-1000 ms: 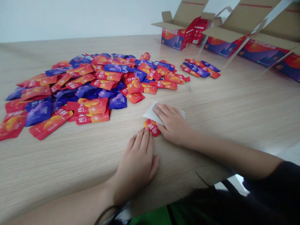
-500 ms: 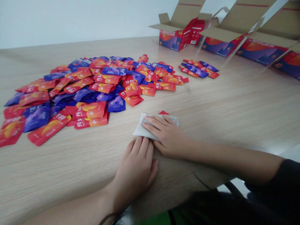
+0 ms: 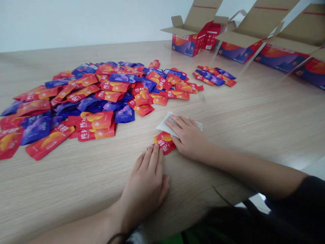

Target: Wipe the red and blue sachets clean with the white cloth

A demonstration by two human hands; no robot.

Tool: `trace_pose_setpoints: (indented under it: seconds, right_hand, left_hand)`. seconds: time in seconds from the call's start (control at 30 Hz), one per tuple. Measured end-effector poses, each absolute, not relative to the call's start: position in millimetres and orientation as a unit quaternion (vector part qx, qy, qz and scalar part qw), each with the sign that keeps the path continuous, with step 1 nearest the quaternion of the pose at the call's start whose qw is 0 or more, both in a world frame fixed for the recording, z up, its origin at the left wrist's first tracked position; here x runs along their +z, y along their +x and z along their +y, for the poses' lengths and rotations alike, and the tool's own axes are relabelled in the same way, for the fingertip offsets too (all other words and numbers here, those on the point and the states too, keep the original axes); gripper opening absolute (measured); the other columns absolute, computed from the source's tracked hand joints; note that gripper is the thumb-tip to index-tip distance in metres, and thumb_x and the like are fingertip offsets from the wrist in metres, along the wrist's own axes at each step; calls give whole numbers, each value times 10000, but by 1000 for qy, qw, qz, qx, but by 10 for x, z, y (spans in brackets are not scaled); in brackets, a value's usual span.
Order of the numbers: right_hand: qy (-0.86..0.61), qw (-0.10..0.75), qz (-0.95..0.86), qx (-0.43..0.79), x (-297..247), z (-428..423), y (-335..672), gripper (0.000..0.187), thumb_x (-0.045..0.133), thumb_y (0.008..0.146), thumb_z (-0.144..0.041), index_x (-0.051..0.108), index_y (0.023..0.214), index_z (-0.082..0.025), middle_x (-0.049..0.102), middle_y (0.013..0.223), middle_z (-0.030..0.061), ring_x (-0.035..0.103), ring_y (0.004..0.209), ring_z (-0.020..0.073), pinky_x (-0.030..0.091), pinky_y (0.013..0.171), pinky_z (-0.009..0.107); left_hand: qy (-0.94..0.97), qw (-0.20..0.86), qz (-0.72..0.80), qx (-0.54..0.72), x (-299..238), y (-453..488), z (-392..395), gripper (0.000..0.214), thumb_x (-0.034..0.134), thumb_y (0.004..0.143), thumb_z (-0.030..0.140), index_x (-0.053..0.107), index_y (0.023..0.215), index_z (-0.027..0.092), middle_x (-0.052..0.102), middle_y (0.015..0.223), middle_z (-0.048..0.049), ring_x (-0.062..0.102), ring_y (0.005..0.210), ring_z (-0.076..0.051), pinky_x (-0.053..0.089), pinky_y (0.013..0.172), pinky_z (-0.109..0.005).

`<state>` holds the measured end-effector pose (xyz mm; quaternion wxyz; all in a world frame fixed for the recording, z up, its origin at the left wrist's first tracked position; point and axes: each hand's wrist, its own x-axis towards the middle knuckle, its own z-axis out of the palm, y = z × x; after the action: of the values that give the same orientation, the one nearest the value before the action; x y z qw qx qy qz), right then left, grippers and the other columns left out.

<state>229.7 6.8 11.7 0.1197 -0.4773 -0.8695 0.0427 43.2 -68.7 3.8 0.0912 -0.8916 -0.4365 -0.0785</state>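
A red and orange foil sachet [image 3: 164,143] with white Chinese lettering lies flat on the wooden table [image 3: 254,112], apart from the big pile. My left hand [image 3: 143,184] rests palm down, its fingertips touching the sachet's lower edge. My right hand [image 3: 189,137] presses a folded white cloth [image 3: 169,123] against the table. The cloth lies just above the sachet, and the right hand's lower fingers touch the sachet's right side.
A wide heap of red and blue sachets [image 3: 109,86] covers the table's left side. A smaller group of sachets [image 3: 214,76] lies at the back right, near several open printed cartons [image 3: 186,44]. The table's near edge runs below my right forearm.
The white cloth has slid back up and right off the sachet, which it covered half a second ago. The sachet is uncovered again, and my left hand has moved slightly nearer it.
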Motion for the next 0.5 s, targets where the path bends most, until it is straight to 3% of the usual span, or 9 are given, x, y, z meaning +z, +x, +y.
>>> trace_pose_setpoints:
  seconds: [0.17,0.37,0.5]
  right_hand:
    - [-393,113,-911,51,103,3,2239,537,443,919,-283,467,1439,-154,379,1546,121,342,1372,325,250,1120,536]
    - [-475,118,-871,43,109,69,2287,525,409,938,-282,474,1433,-117,392,1532,154,349,1366,333,290,1096,532]
    - [-384,112,-915,54,108,8,2247,533,441,928,-290,463,1441,-149,386,1544,115,334,1375,319,237,1131,525]
  left_hand:
    - [-892,95,-434,-79,43,432,-680,553,445,846,317,614,1222,-51,615,1270,-285,597,1181,-386,542,927,-476]
    - [-897,96,-425,-80,49,440,-669,568,464,839,310,582,1267,-45,590,1305,-285,581,1199,-389,538,934,-487]
    - [-896,93,-425,-86,55,436,-665,529,464,837,298,622,1203,-48,636,1230,-282,606,1155,-391,547,917,-486]
